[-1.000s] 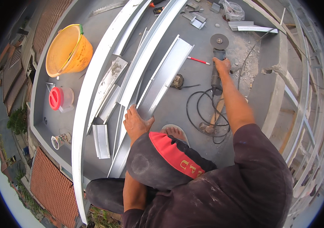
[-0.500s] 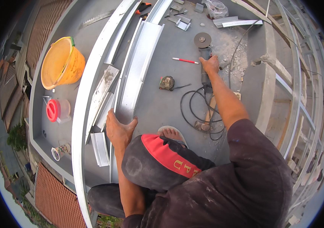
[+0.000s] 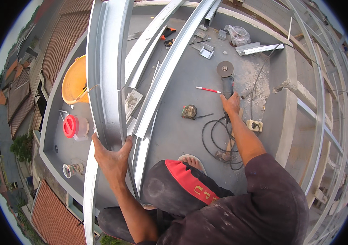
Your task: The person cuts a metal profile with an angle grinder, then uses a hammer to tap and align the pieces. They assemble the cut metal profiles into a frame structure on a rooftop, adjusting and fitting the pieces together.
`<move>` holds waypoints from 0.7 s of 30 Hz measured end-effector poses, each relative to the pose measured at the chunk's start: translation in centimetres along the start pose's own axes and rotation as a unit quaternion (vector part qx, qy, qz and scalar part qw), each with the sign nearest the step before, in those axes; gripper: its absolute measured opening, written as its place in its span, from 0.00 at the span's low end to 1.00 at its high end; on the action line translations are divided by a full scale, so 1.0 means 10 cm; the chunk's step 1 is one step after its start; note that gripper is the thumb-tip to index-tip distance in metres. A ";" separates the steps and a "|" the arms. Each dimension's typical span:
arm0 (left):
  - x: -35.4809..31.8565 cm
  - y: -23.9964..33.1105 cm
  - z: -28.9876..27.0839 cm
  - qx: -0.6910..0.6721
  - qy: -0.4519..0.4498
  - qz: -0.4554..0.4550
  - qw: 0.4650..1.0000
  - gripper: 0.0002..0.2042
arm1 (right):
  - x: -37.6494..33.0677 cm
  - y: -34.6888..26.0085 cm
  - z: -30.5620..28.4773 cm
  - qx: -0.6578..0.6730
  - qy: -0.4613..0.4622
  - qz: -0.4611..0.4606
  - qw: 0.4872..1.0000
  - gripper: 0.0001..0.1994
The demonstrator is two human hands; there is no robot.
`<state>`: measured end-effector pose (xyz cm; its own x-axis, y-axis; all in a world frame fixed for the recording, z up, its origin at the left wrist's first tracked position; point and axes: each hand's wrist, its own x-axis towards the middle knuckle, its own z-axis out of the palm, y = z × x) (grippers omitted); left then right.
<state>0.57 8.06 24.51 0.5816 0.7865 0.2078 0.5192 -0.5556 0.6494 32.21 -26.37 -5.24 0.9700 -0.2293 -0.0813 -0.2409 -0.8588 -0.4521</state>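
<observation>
My left hand (image 3: 112,157) grips the near end of a long silvery metal channel (image 3: 111,69), thumb on one edge and fingers round the other. The channel is raised above other lengths and runs away from me. My right hand (image 3: 231,103) is closed round the handle end of an angle grinder (image 3: 228,85), which lies on the grey floor with its cutting disc (image 3: 224,69) pointing away. Beside it lies a red and white marker (image 3: 208,89). A tape measure (image 3: 189,112) rests nearer the middle, its blade tip slightly out.
More metal channels (image 3: 170,65) lie across the floor. A looped black cable (image 3: 206,141) surrounds a hammer (image 3: 224,155) near a socket block (image 3: 255,125). An orange bucket (image 3: 72,83) and a red-lidded tub (image 3: 71,125) stand left. Rubble (image 3: 257,81) lies along the right wall.
My left hand has lifted the channel off the floor and swung it left, uncovering another length below. My right hand still holds the grinder, which stays on the floor.
</observation>
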 end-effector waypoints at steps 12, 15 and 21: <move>0.11 0.44 -0.58 -0.120 0.067 0.005 0.991 0.35 | -0.21 -0.51 -0.44 0.244 0.055 -0.091 0.964 0.35; 0.05 0.60 -0.76 -0.161 0.060 -0.017 0.985 0.33 | -0.43 -1.34 -0.90 0.418 -0.061 -0.151 0.894 0.30; 0.03 0.74 -0.97 -0.200 0.150 0.032 0.968 0.38 | -1.46 -3.52 -2.56 0.596 -0.257 -0.392 0.652 0.35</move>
<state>-1.47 6.79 36.48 0.3647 0.8303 0.4213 0.1702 -0.5043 0.8466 25.68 -4.53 34.57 0.7364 0.5137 0.4402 0.2351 0.4158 -0.8786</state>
